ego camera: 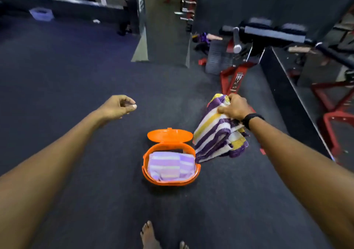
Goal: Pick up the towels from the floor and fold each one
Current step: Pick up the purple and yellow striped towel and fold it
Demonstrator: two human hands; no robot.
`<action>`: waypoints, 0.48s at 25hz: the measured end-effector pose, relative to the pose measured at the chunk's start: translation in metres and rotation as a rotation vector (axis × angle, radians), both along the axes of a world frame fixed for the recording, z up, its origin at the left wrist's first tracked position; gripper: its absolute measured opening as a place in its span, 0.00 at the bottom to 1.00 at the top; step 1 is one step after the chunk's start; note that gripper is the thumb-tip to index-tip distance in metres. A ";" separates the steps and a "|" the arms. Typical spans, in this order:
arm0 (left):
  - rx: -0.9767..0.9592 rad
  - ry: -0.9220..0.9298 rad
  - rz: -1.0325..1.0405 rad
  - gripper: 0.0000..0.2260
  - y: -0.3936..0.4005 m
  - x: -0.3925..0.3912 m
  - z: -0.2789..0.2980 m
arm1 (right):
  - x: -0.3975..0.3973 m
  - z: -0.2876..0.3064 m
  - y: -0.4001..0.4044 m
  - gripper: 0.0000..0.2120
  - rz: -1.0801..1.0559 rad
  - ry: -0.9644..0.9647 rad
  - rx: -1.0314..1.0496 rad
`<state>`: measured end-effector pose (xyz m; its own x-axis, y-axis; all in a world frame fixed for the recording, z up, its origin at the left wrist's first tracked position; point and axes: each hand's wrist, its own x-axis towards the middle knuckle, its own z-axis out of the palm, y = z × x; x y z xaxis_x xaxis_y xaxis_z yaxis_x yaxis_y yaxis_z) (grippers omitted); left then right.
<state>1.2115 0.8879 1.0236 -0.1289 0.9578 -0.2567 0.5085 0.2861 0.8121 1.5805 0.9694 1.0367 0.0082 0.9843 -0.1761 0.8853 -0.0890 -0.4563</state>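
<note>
My right hand (234, 106) grips a bunched purple, white and yellow striped towel (214, 133), which hangs in the air just right of an orange basket (147, 174). The basket stands on the dark floor with its lid (169, 135) flipped open behind it. Inside lies a folded striped towel (168, 166). My left hand (118, 105) hovers above the floor to the left, fingers loosely curled, holding nothing.
My bare feet (151, 237) show at the bottom edge. Red-framed gym machines (237, 76) and a black bench (272, 32) stand at the right and back right. A dark pillar (134, 5) and a pale plastic container (41, 13) are at the back.
</note>
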 end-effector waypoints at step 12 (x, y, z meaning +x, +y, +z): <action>-0.265 0.192 -0.268 0.08 0.085 -0.014 -0.242 | -0.050 -0.270 0.050 0.10 -0.119 0.273 -0.193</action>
<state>1.1973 0.9731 0.7812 0.0460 0.8680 -0.4945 0.7282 0.3097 0.6114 1.5305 1.0193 0.7665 0.0481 0.9278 -0.3700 0.7114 -0.2918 -0.6393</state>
